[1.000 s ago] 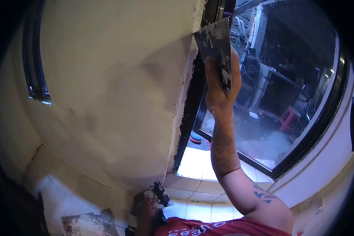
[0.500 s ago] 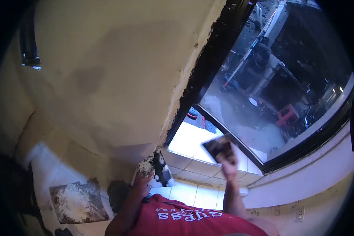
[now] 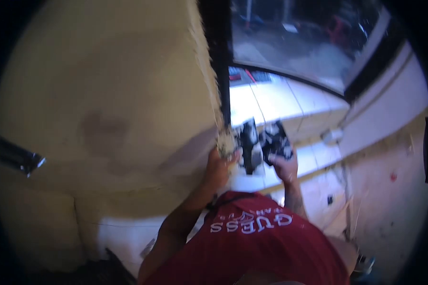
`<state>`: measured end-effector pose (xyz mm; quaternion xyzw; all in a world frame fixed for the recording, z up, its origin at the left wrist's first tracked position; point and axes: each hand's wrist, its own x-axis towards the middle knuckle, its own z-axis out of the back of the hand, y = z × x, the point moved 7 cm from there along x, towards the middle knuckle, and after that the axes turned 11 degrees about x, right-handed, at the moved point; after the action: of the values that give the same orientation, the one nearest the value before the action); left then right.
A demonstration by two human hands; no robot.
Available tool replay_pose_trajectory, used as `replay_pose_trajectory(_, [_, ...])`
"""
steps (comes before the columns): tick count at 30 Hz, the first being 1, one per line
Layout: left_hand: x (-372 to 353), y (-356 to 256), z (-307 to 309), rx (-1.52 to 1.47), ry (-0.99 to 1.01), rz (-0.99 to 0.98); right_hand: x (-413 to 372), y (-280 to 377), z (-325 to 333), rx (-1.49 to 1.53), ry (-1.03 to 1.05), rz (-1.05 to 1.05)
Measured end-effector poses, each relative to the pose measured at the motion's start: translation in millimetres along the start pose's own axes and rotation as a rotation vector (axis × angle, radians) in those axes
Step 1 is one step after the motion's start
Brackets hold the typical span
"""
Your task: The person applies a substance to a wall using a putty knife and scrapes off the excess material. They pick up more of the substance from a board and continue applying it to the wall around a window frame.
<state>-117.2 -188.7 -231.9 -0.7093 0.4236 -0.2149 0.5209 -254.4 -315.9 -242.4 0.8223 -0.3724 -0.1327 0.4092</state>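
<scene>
My left hand (image 3: 217,170) is closed on the left edge of a flat rectangular plate (image 3: 249,148), smeared with cream, white and black patches. Close beside it, my right hand (image 3: 287,169) grips a second, darker flat plate (image 3: 277,138) streaked with grey and white, its thumb across the lower face. The two plates are tilted side by side in front of my chest, their near edges almost meeting. Just above the left plate, the rough edge of the beige wall (image 3: 109,85) meets a black frame (image 3: 216,52).
A white tiled ledge (image 3: 276,100) lies beyond my hands, under the glass pane (image 3: 295,50) in its dark frame. Footwear (image 3: 238,76) shows at the ledge's far side. A black strip (image 3: 16,156) juts in at left. Lower right, a small white block (image 3: 332,136) sits by the wall.
My right hand has brought its plate down and left, next to the left one. My view has turned, so the window sits higher and the plate on the floor is out of sight.
</scene>
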Motion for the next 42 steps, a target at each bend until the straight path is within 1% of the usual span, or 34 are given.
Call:
replay_pose_trajectory(2, [4,-15,3,-0.031,-0.160,-0.025,4,14,-19,0.067,0.069,0.015])
replay_pose_trajectory(3, [11,-15,3,0.050,-0.080,-0.090,8,20,-20,0.066,0.084,0.027])
replay_pose_trajectory(5, [16,0,-3,-0.031,-0.083,-0.052,2,26,-15,0.005,0.100,0.005])
replay_pose_trajectory(6, [20,-1,-6,-0.004,-0.113,-0.087,7,29,-16,-0.049,0.117,0.001])
replay_pose_trajectory(8, [20,-2,-8,0.068,-0.178,-0.140,10,29,-17,-0.221,0.181,0.015])
replay_pose_trajectory(9, [21,3,-13,0.011,-0.205,-0.128,10,34,-27,-0.517,0.313,0.174])
replay_pose_trajectory(10, [25,7,-18,-0.046,-0.227,-0.122,10,35,-32,-0.521,0.313,0.268])
replay_pose_trajectory(11, [30,12,-23,-0.102,-0.243,-0.115,12,35,-29,-0.636,0.396,0.318])
replay_pose_trajectory(12, [17,-1,-6,-0.113,-0.216,-0.103,2,30,-62,-0.771,0.486,0.365])
replay_pose_trajectory(14, [24,12,-1,-0.114,-0.154,-0.073,-1,25,-61,-0.916,0.502,0.386])
replay_pose_trajectory(15, [21,4,-7,-0.113,-0.084,-0.103,-3,22,-50,-0.949,0.489,0.358])
replay_pose_trajectory(16, [20,8,-7,-0.190,-0.082,-0.062,-5,16,-36,-0.979,0.478,0.331])
replay_pose_trajectory(18, [21,17,-2,-0.326,-0.068,0.005,-11,-15,9,-1.144,0.485,0.083])
replay_pose_trajectory(19, [20,13,-7,-0.282,-0.055,-0.026,-17,-24,27,-1.208,0.476,-0.047])
replay_pose_trajectory(22, [27,23,-2,-0.023,-0.105,-0.077,-24,1,48,-0.790,0.213,-0.053])
replay_pose_trajectory(23, [29,28,-1,0.043,-0.103,-0.021,-25,10,44,-0.716,0.155,-0.012])
replay_pose_trajectory(24, [32,31,-2,0.116,-0.095,-0.036,-24,33,15,-0.954,0.213,0.096])
replay_pose_trajectory(26, [36,41,-3,0.267,-0.066,-0.060,-19,36,-10,-1.140,0.318,0.173])
replay_pose_trajectory(27, [38,45,-2,0.224,-0.079,-0.062,-18,26,-13,-1.174,0.343,0.152])
replay_pose_trajectory(30, [34,39,1,0.340,-0.054,-0.167,-23,1,-23,-1.260,0.416,0.137])
replay_pose_trajectory(32, [34,36,7,0.436,-0.074,-0.157,-30,-19,-25,-1.276,0.460,0.157])
replay_pose_trajectory(33, [39,34,8,0.492,-0.088,-0.146,-29,-20,-22,-1.291,0.474,0.135])
replay_pose_trajectory(34, [38,37,14,0.564,-0.107,-0.160,-34,-27,-18,-1.315,0.525,0.064])
replay_pose_trajectory(36, [44,42,23,0.715,-0.151,-0.228,-42,-35,-5,-1.371,0.629,-0.032])
replay_pose_trajectory(38, [45,40,29,0.732,-0.336,-0.202,-49,-28,-3,-1.200,0.776,-0.089])
replay_pose_trajectory(39, [41,32,23,0.772,-0.340,-0.180,-43,-11,-7,-1.085,0.801,-0.143])
replay_pose_trajectory(40, [46,47,32,0.797,-0.327,-0.154,-36,0,-16,-0.970,0.828,-0.214])
replay_pose_trajectory(41, [37,38,24,0.778,-0.227,0.048,-17,24,-29,-0.869,0.710,-0.199])
replay_pose_trajectory(42, [29,37,21,0.762,-0.256,-0.098,-5,54,-39,-0.760,0.593,-0.193])
